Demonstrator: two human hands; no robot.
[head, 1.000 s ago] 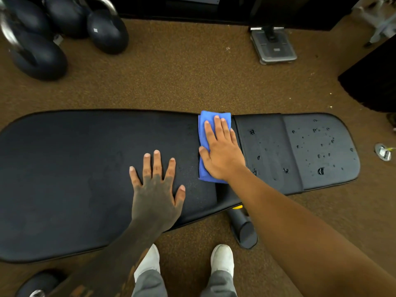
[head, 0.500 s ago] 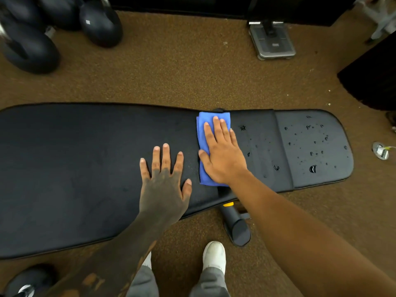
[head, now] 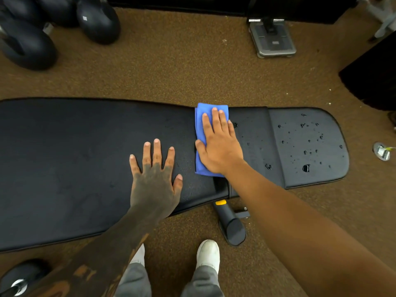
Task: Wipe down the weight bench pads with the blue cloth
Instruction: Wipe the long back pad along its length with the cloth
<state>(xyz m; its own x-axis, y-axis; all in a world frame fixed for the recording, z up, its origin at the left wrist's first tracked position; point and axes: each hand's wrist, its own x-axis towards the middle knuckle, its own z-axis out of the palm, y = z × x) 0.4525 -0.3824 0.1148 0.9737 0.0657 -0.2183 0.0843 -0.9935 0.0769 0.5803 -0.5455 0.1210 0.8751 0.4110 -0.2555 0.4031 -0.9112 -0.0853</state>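
A black weight bench lies across the view, with a long back pad [head: 75,159] on the left and a shorter seat pad [head: 308,146] on the right. Water droplets dot the seat pad. A folded blue cloth [head: 200,129] lies over the right end of the long pad, at the gap between the pads. My right hand [head: 218,144] presses flat on the cloth, fingers pointing away from me. My left hand [head: 155,174] rests flat on the long pad, fingers spread, a short way left of the cloth and apart from it.
Brown carpet [head: 171,67] surrounds the bench. Black kettlebells [head: 97,20] stand at the far left, and another one [head: 19,279] sits near my left foot. A grey scale [head: 272,39] lies beyond the bench. The bench's black leg [head: 231,224] sticks out toward my white shoes [head: 209,251].
The view has drifted slightly, with the bench sitting a little lower left in frame. Both hands stay on the pad; the right hand and cloth have hardly shifted relative to the pads.
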